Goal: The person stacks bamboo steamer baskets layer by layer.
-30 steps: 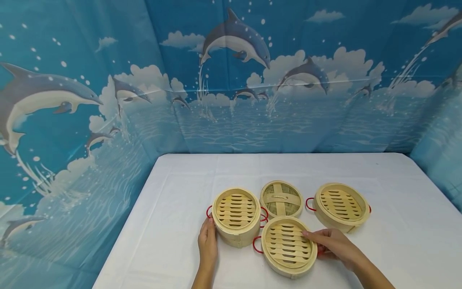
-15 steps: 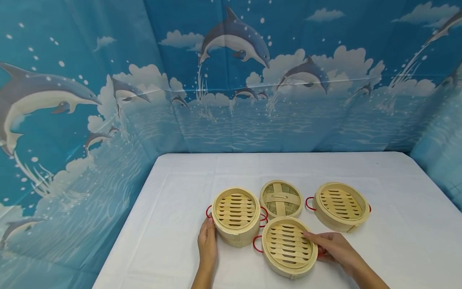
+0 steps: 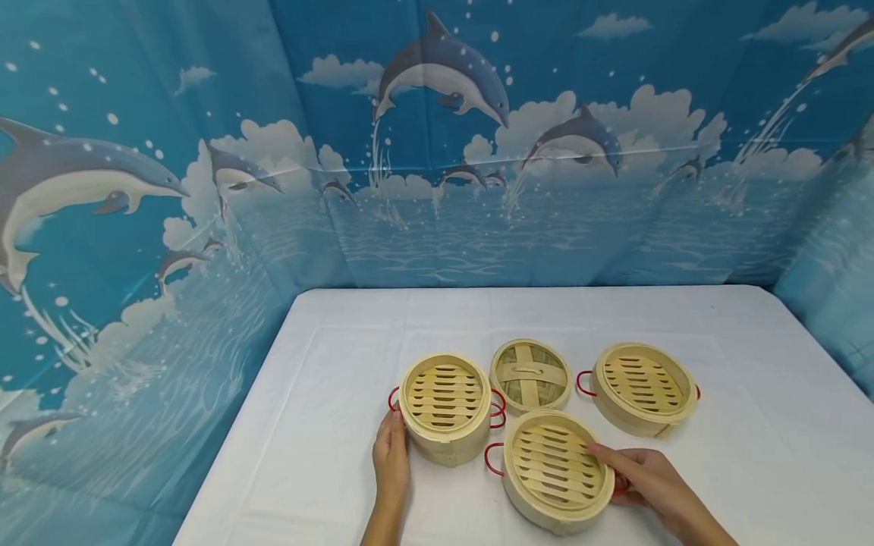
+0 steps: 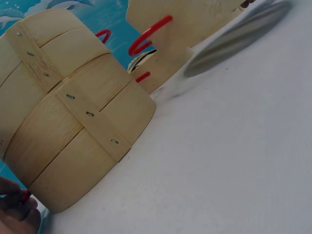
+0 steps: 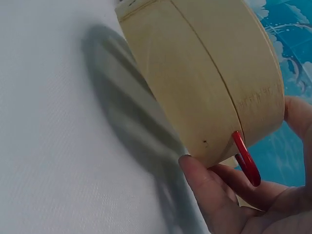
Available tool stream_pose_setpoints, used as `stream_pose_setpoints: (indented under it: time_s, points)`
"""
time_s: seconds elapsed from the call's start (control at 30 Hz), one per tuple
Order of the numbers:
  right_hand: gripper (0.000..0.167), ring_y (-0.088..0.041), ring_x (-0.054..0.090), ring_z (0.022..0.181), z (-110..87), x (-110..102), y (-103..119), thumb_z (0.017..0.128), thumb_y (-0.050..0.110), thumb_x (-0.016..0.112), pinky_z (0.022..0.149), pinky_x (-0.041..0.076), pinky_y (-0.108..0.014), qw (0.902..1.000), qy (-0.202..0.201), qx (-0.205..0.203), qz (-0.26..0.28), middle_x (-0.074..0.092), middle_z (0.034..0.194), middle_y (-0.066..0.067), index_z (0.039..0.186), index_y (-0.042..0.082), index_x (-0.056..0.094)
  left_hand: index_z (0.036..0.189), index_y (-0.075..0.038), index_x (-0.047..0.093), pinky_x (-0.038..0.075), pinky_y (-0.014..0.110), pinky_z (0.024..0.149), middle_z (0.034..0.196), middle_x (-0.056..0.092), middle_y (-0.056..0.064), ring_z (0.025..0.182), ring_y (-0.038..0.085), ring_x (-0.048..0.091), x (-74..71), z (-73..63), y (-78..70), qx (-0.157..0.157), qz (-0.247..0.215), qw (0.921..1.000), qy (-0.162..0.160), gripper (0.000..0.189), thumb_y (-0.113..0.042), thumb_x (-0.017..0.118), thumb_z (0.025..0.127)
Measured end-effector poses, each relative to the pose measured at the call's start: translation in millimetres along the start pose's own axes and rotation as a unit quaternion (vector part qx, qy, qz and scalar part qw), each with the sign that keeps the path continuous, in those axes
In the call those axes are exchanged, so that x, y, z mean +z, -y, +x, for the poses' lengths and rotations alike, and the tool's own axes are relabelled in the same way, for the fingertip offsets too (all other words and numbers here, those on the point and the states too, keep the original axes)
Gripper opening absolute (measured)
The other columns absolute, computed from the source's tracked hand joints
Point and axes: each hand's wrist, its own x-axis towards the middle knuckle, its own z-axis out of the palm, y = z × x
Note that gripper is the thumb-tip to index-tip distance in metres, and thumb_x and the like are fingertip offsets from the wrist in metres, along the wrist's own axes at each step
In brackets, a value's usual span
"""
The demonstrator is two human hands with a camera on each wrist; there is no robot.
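Note:
On the left, a stack of two bamboo steamer baskets (image 3: 447,447) stands on the table, with red handles on its sides. My left hand (image 3: 391,462) is at its left side; in the left wrist view the curled fingers (image 4: 18,214) pinch a low red handle. With thumb on the rim and fingers below, my right hand (image 3: 649,485) grips a single bamboo steamer basket (image 3: 556,466) by its right side. That basket is tilted and raised off the cloth, its shadow showing beneath in the right wrist view. A red handle (image 5: 246,158) sticks out between thumb and fingers.
A round woven bamboo lid (image 3: 532,375) lies behind the held basket, next to the stack. Farther right sits another bamboo steamer basket (image 3: 645,390) with red handles. White cloth covers the table (image 3: 328,425); a blue dolphin-print curtain (image 3: 437,227) hangs behind and at the sides.
The held steamer basket has shifted slightly right and nearer with my right hand, and tilts a little more. My left hand and the stack stay in place.

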Motion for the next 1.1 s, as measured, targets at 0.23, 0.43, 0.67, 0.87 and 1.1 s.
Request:
stream_pose_setpoints:
  time_s: [0.23, 0.43, 0.67, 0.87, 1.1]
  points:
    - [0.05, -0.013, 0.054, 0.066, -15.0, -10.2, 2.7, 0.086, 0.05, 0.057, 0.06, 0.053, -0.03, 0.9994, -0.025, 0.019, -0.016, 0.056, 0.068, 0.0, 0.086, 0.0, 0.065, 0.127, 0.007, 0.048, 0.029, 0.039, 0.105, 0.133, 0.045, 0.022, 0.127, 0.031, 0.037, -0.2, -1.3, -0.7, -0.003, 0.0, 1.0, 0.004, 0.039, -0.02, 0.038, 0.101]
    - [0.051, -0.014, 0.055, 0.066, -24.8, -18.6, 10.2, 0.088, 0.051, 0.054, 0.06, 0.053, -0.031, 0.9987, -0.042, 0.012, -0.026, 0.058, 0.067, 0.0, 0.085, 0.001, 0.065, 0.127, 0.008, 0.048, 0.029, 0.04, 0.105, 0.133, 0.044, 0.023, 0.127, 0.032, 0.036, -0.5, -0.8, -2.2, -0.003, -0.007, 0.9999, 0.006, 0.038, -0.018, 0.038, 0.101]
    - [0.046, -0.012, 0.058, 0.063, -29.8, -22.4, 25.2, 0.09, 0.045, 0.054, 0.062, 0.055, -0.029, 0.9988, -0.039, -0.026, -0.017, 0.058, 0.067, 0.0, 0.081, 0.002, 0.065, 0.127, 0.008, 0.048, 0.029, 0.038, 0.105, 0.132, 0.045, 0.021, 0.126, 0.031, 0.037, -0.1, -0.4, -3.5, -0.005, -0.008, 0.9999, 0.006, 0.04, -0.021, 0.038, 0.101]
    - [0.044, -0.013, 0.062, 0.066, -28.3, -16.6, 44.5, 0.092, 0.038, 0.053, 0.064, 0.056, -0.03, 0.9961, -0.028, -0.083, 0.002, 0.063, 0.071, -0.003, 0.089, -0.004, 0.065, 0.127, 0.008, 0.048, 0.029, 0.039, 0.105, 0.132, 0.045, 0.022, 0.126, 0.031, 0.037, 0.4, 0.3, -2.7, -0.008, -0.008, 0.9999, 0.002, 0.041, -0.021, 0.039, 0.1]
    - [0.044, -0.014, 0.063, 0.068, -21.6, 2.8, 67.2, 0.092, 0.034, 0.056, 0.065, 0.057, -0.03, 0.9916, -0.031, -0.125, 0.008, 0.064, 0.074, -0.005, 0.093, -0.009, 0.064, 0.126, 0.009, 0.049, 0.029, 0.04, 0.105, 0.131, 0.046, 0.023, 0.126, 0.032, 0.038, -0.2, 0.1, -4.0, -0.007, -0.011, 0.9999, -0.004, 0.04, -0.02, 0.04, 0.1]
